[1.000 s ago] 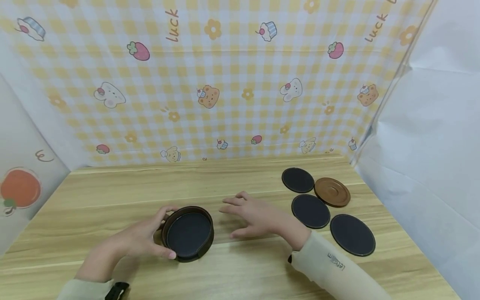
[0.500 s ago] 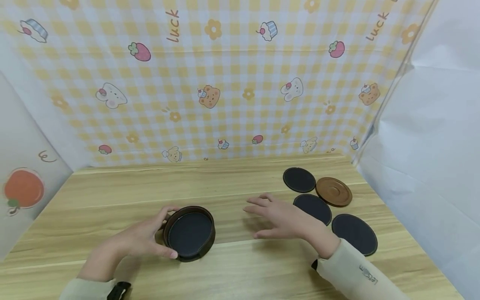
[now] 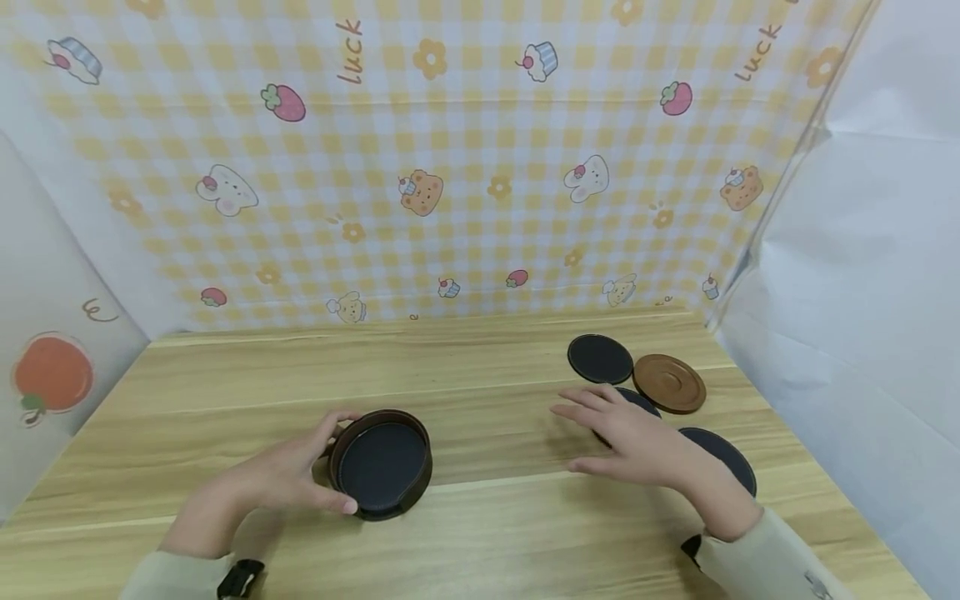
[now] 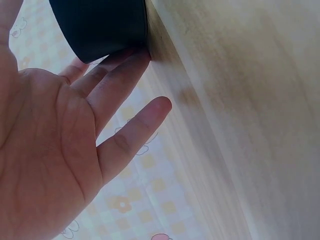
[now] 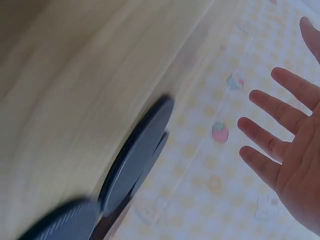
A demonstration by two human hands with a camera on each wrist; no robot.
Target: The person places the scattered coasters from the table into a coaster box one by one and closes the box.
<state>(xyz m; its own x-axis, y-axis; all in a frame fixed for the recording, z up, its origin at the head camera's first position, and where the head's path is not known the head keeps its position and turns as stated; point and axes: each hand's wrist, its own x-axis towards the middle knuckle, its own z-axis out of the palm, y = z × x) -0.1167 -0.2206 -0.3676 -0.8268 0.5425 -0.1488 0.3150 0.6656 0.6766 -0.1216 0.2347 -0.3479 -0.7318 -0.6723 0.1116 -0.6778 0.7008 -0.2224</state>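
Note:
A round dark coaster holder stands on the table left of the middle, a black coaster lying inside it. My left hand holds the holder from its left side, thumb at the near rim and fingers round the far side. In the left wrist view, fingertips touch the wall of the holder. My right hand hovers with spread fingers over the black coasters at the right, holding nothing. It partly covers a middle coaster and a near coaster.
Farther back lie another black coaster and a brown grooved disc, side by side. Behind the wooden table hangs a yellow checked cloth. White sheeting borders the right side.
My right hand has moved right, away from the holder and over the loose coasters. My left hand and the holder have stayed in place.

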